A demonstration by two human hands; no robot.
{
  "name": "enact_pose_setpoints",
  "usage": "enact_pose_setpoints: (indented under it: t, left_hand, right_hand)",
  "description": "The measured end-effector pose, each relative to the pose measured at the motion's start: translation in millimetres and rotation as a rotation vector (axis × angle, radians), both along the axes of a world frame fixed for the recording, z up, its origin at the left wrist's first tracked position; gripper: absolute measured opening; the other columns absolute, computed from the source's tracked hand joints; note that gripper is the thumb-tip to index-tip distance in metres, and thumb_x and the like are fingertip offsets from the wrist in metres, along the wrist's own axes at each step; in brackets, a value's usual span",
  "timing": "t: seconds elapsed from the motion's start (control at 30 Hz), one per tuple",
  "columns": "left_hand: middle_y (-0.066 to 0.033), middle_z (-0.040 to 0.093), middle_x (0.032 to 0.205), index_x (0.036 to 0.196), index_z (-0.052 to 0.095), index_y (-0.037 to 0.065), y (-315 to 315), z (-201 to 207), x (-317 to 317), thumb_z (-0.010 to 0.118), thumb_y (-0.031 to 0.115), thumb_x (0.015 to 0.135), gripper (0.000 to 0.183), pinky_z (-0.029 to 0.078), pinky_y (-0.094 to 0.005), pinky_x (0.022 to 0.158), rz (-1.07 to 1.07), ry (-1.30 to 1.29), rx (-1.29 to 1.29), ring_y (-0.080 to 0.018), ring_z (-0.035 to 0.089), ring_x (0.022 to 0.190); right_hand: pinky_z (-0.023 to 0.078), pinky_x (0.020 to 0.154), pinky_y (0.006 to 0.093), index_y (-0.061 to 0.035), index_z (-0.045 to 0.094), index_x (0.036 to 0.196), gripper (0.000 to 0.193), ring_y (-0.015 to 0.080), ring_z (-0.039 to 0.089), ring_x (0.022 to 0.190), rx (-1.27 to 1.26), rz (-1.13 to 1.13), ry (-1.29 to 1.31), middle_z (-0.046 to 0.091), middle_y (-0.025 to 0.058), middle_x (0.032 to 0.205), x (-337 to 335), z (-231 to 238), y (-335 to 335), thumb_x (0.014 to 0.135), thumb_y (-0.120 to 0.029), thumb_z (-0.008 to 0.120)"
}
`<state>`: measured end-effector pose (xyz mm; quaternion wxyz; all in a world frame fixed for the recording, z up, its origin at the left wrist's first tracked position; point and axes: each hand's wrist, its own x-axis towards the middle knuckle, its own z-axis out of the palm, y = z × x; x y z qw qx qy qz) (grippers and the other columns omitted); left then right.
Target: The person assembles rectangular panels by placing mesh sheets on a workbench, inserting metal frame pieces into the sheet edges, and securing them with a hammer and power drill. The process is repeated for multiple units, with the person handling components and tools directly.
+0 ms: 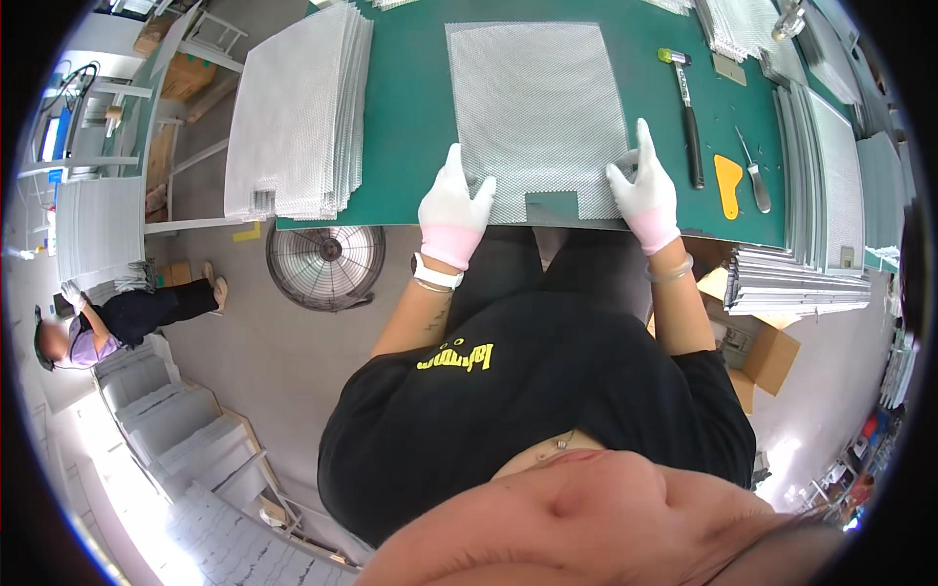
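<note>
Mesh sheet (535, 107) lying flat on green table (410, 117), upper centre of frame, near edge carrying a rectangular notch just above the table's front rim. Left hand (454, 205), white glove with pink cuff, resting on the sheet's lower left corner, fingers spread and flat, nothing pinched. Right hand (643, 190), same glove, at the lower right corner; thumb and fingers curled at the sheet edge, index raised; true pinch or mere contact: cannot tell. Stack of mesh sheets (298, 112) at upper left of the table, well apart from the hands. Hammer (687, 112) right of the sheet, handle toward the front edge. Yellow scraper (728, 184) and small metal tool (754, 176) just beside it. Further framed mesh panels (811, 186) at far right. Floor fan (325, 266) below the table edge, left of centre. Another person (117, 322) seated at far left.
</note>
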<state>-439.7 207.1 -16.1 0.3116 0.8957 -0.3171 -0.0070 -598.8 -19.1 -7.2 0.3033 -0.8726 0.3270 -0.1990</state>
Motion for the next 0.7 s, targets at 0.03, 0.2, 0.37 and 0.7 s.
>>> enact_pose_setpoints:
  t: [0.03,0.2,0.37,0.7]
  left_hand:
    - [-0.0176,0.067,0.106,0.141,0.047,-0.003,0.2,-2.2,-0.1,0.071,0.033,0.087,0.069,0.055,-0.0399,0.079,-0.01,-0.07,-0.016,-0.0326,0.067,0.091]
    - [-0.0187,0.066,0.111,0.142,0.047,-0.002,1.9,-3.4,-0.9,0.071,0.035,0.087,0.07,0.054,-0.0397,0.082,0.0,-0.071,0.019,-0.0331,0.067,0.095]
    - [-0.0227,0.065,0.121,0.138,0.051,-0.005,-2.5,10.8,-3.3,0.073,0.034,0.086,0.068,0.052,-0.0384,0.093,0.041,0.079,0.062,-0.0332,0.066,0.107]
    - [-0.0163,0.065,0.116,0.138,0.052,0.002,-1.7,0.9,5.7,0.072,0.045,0.083,0.072,0.053,-0.0393,0.087,0.042,-0.037,0.157,-0.0318,0.066,0.102]
  right_hand:
    - [0.054,0.073,0.037,-0.0049,0.039,0.15,0.076,0.0277,0.066,0.078,-0.046,0.006,0.01,0.067,0.0126,0.095,0.4,-3.2,0.7,0.083,-0.019,0.072]
    - [0.054,0.081,0.0375,-0.0064,0.044,0.147,0.069,0.0307,0.066,0.092,-0.122,0.037,0.027,0.066,0.0143,0.105,-1.3,-8.5,0.8,0.085,-0.021,0.071]
    - [0.054,0.084,0.0379,-0.0064,0.048,0.143,0.063,0.0321,0.065,0.096,-0.148,0.092,0.042,0.064,0.0152,0.109,-1.3,-7.3,-3.8,0.086,-0.021,0.069]
    - [0.054,0.082,0.0422,-0.0057,0.051,0.139,0.056,0.0346,0.065,0.093,-0.191,0.106,0.18,0.061,0.0167,0.103,1.4,-6.1,-6.7,0.089,-0.026,0.067]
